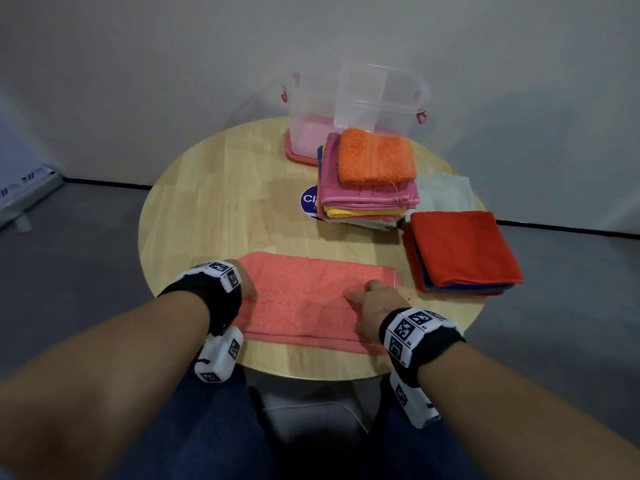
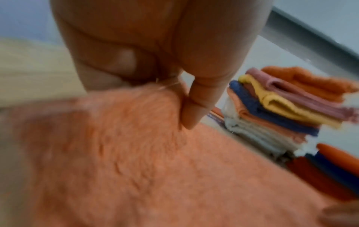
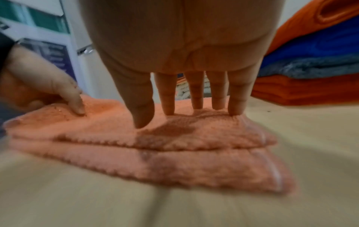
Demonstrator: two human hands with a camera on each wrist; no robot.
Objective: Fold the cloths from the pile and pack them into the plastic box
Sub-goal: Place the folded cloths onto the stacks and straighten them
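Right fingers [image 3: 197, 92] straight on salmon cloth [image 1: 311, 296]

A round wooden desk [image 1: 214, 202] with a pale grain fills the middle of the room, its far edge close to a plain grey-white wall [image 1: 173, 64]. A dark strip [image 1: 104, 182] runs along the foot of that wall, where it meets the grey floor [image 1: 69, 244]. On the desk top sits a round blue sticker [image 1: 309, 199] with white lettering, only partly showing. Off to the left, on the floor against the wall, lies a whitish, long flat object [image 1: 27, 188] with dark marks on it, too blurred to make out. Under the near edge of the desk a grey base [image 1: 311, 410] shows between blue-trousered knees [image 1: 194, 438].
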